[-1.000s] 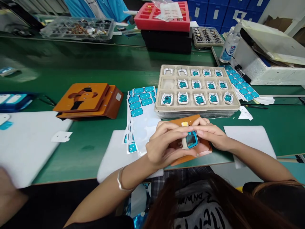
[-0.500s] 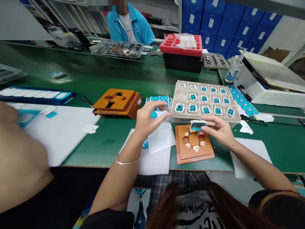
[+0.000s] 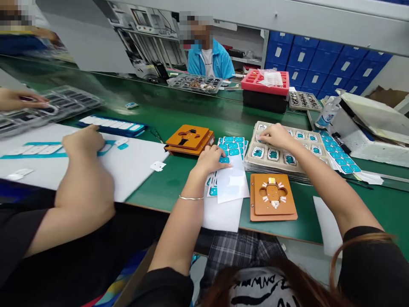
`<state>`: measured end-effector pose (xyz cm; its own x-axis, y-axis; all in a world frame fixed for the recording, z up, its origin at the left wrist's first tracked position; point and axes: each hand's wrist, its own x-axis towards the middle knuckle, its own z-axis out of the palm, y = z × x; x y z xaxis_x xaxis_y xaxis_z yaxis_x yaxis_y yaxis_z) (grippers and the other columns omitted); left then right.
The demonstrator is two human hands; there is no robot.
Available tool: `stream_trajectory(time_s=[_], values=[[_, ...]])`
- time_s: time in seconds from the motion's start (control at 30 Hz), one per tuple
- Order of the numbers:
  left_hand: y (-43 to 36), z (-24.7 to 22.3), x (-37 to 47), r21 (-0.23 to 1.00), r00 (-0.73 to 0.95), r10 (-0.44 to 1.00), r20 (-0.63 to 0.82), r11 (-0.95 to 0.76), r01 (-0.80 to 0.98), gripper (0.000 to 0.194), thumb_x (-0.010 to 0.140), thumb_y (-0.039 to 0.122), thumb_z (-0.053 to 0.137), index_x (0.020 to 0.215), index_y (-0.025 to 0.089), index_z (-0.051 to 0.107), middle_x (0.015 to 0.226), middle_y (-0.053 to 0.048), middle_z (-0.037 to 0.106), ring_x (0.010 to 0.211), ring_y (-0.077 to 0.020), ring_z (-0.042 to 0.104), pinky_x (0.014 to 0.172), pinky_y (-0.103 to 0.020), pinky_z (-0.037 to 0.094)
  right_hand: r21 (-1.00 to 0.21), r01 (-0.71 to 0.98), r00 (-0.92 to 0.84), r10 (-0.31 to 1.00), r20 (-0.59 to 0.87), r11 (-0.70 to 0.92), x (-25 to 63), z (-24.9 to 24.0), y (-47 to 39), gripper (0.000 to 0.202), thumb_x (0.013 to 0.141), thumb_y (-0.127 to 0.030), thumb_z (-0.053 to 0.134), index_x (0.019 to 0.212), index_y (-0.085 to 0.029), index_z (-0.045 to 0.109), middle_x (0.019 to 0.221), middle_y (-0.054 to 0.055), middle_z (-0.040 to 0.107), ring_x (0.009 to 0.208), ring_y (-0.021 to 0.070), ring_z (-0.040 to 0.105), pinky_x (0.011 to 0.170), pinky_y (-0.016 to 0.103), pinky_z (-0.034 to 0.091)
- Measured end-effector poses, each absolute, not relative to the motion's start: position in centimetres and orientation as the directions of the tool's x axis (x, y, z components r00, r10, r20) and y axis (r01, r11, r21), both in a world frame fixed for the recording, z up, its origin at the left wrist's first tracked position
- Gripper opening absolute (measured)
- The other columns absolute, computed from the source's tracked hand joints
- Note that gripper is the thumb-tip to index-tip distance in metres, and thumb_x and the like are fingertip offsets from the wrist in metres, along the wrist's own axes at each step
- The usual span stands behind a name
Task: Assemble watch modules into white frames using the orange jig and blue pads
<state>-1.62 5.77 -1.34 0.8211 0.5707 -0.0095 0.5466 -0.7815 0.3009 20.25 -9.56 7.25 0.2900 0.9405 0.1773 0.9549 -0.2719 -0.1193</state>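
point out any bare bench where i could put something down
The green bench has room behind the farther orange fixture, and in front of it, between the white mat and left forearm. It is crowded around the sticker sheets, where the left hand is, and the beige tray, where the right hand reaches in.

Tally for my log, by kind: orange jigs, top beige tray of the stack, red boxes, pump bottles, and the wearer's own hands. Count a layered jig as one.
Orange jigs: 2
Top beige tray: 1
Red box: 1
Pump bottle: 1
Wearer's hands, left hand and right hand: 2
Total: 7
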Motion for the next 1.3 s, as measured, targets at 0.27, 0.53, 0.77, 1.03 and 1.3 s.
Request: stream_trajectory(time_s=[0.27, 0.53, 0.77, 1.03, 1.3], values=[[6.1, -1.5, -1.4, 0.339, 0.792, 0.609, -0.043, -0.737, 0.585, 0.048, 0.060, 0.047, 0.083, 0.091, 0.019, 0.059, 0.120, -0.013, 0.052, 0.118, -0.0354, 0.047, 0.098, -0.041, 0.044, -0.137, 0.932, 0.354, 0.921, 0.164, -0.334, 23.1, 7.2, -8.1, 0.042, 0.092, -0.033, 0.054, 0.131, -0.017, 0.057, 0.129, 0.013, 0.064, 0.116, 0.0320, 0.054, 0.096, 0.045, 0.041], [4.8, -0.6, -1.8, 0.363, 0.776, 0.631, 0.001, -0.723, 0.587, 0.041, 0.065, 0.041, 0.082, 0.085, 0.019, 0.053, 0.124, -0.013, 0.050, 0.116, -0.0356, 0.050, 0.093, -0.043, 0.047, -0.308, 0.905, 0.362, 0.911, 0.198, -0.293, 23.2, 5.9, -6.8, 0.036, 0.077, -0.021, 0.071, 0.113, -0.017, 0.066, 0.094, 0.006, 0.074, 0.095, 0.0247, 0.062, 0.090, 0.038, 0.043], [3.9, 0.2, -2.6, 0.427, 0.808, 0.588, 0.031, -0.739, 0.521, 0.020, 0.073, 0.017, 0.072, 0.086, 0.020, 0.058, 0.094, -0.007, 0.068, 0.097, -0.0287, 0.063, 0.081, -0.038, 0.050, -0.549, 0.829, 0.385, 0.824, 0.415, -0.111, 20.2, 8.0, -10.9, 0.026, 0.086, -0.022, 0.061, 0.111, -0.016, 0.068, 0.093, 0.004, 0.069, 0.072, 0.0141, 0.059, 0.068, 0.028, 0.046], [-1.9, 2.3, -2.9, 0.498, 0.798, 0.133, 0.589, -0.837, -0.228, 0.013, 0.091, 0.023, 0.058, 0.098, 0.026, 0.069, 0.096, 0.000, 0.076, 0.095, -0.0185, 0.066, 0.090, -0.036, 0.048, -0.573, 0.792, 0.054, 0.911, 0.410, 0.211, 14.3, 6.7, -25.1, 0.017, 0.094, -0.026, 0.060, 0.105, -0.021, 0.072, 0.092, 0.005, 0.074, 0.077, 0.0141, 0.069, 0.069, 0.028, 0.055], [-5.6, 1.4, -2.5, 0.297, 0.744, -0.385, 0.546, -0.741, -0.602, 0.029, 0.090, 0.015, 0.055, 0.109, 0.032, 0.068, 0.111, 0.003, 0.075, 0.112, -0.0218, 0.059, 0.092, -0.042, 0.040, -0.436, 0.870, -0.044, 0.917, 0.396, 0.230, 13.6, 4.0, -27.1, 0.017, 0.094, -0.029, 0.062, 0.099, -0.014, 0.069, 0.074, 0.003, 0.069, 0.058, 0.0105, 0.059, 0.053, 0.022, 0.044]])
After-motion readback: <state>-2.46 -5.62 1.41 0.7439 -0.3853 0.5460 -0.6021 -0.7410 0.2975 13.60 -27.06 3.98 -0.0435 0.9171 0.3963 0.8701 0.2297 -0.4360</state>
